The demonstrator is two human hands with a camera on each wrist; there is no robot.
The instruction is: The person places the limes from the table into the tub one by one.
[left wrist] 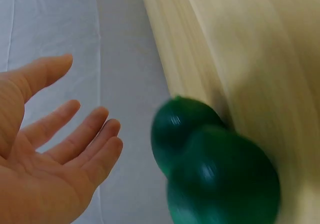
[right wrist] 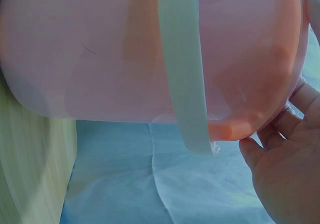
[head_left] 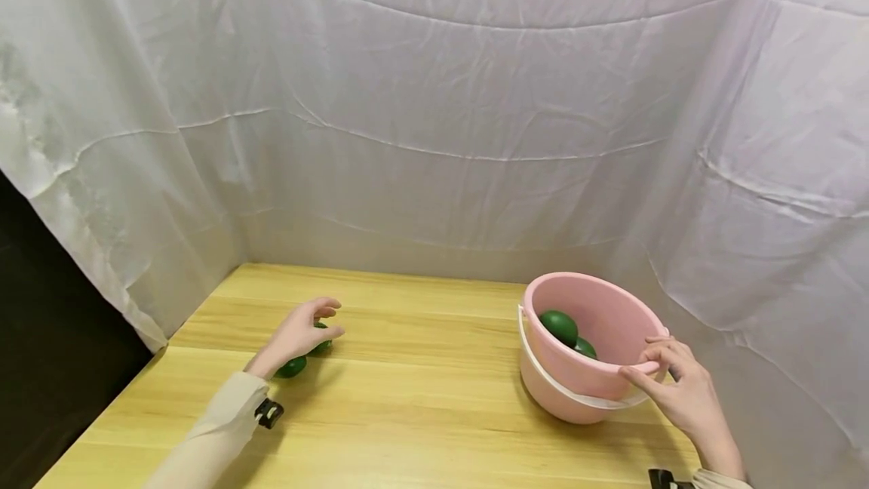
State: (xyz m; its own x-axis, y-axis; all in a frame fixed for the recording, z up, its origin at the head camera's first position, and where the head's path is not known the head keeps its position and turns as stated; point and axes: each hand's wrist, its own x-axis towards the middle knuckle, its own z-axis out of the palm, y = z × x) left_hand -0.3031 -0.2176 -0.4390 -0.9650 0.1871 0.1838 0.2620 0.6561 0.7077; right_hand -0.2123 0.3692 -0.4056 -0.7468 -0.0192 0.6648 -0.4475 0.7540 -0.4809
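Note:
My left hand (head_left: 299,334) hovers over two smooth dark green fruits on the table at the left. One fruit (head_left: 292,367) shows below the wrist; the other (head_left: 320,342) is partly hidden under the hand. In the left wrist view the fingers are spread apart, with nothing in the palm, beside the nearer fruit (left wrist: 225,179) and the farther one (left wrist: 180,126). At the right, my right hand (head_left: 686,387) grips the rim of a pink bucket (head_left: 566,370), thumb on the near side. Inside it lie green fruits, one (head_left: 560,327) higher than another (head_left: 584,347).
The bucket's white handle (right wrist: 182,63) hangs down around its front. Under everything is a light wooden table (head_left: 407,429). White cloth (head_left: 434,96) hangs behind and at both sides, and a dark area (head_left: 54,338) lies past the table's left edge.

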